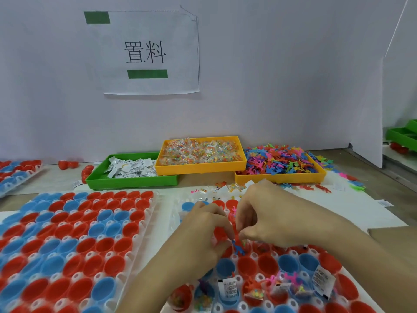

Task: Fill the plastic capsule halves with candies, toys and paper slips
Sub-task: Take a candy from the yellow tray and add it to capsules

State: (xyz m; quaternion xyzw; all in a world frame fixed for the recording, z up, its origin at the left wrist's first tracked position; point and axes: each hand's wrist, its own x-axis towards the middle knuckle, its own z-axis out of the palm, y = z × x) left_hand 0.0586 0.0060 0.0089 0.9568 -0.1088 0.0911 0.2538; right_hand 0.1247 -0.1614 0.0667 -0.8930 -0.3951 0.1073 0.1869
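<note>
— What do the containers at the far side of the table [361, 213] hold?

— The green tray [126, 180] has paper slips [130, 168], the middle yellow tray [200, 166] wrapped candies [199, 151], and the right yellow tray [279, 177] a heap of colourful toys [279, 159]. Nearer, the left rack [149, 213] carries bare red and blue capsule halves [74, 233]; the near cups of the right rack [243, 307] already contain slips, candies and toys.

— And the hands?

— Both meet over the right rack. The left hand [203, 224] and right hand [264, 213] have curled fingers pinching a blue toy [238, 248] between them. Exactly which fingers close the grip is hard to make out, and the hands hide the cups beneath.
</note>
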